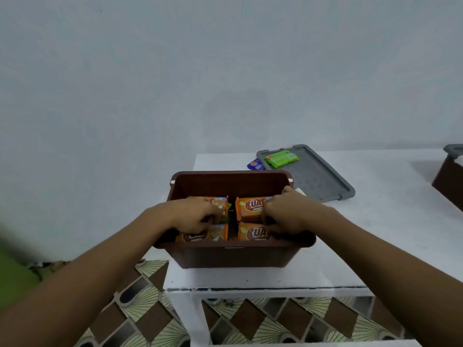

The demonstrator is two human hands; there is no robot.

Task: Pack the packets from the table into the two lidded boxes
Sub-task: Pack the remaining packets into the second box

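A brown open box (230, 256) stands at the front of the white table (375, 234). Inside lie several orange packets (250, 209) in two rows, with a bit of green packet showing between them. My left hand (198, 216) reaches into the left side, its fingers curled on the far left orange packet (220, 205). My right hand (283, 214) reaches into the right side, fingers curled round the end of the far right orange packet. A green packet (281, 158) lies on the grey lid (315, 179) behind the box, and a blue packet (255, 164) pokes out beside the lid.
A second brown box (448, 184) with a grey lid stands at the table's right edge, cut off by the frame. A plain wall rises behind the table. Patterned floor tiles (140, 304) show below the table's front edge.
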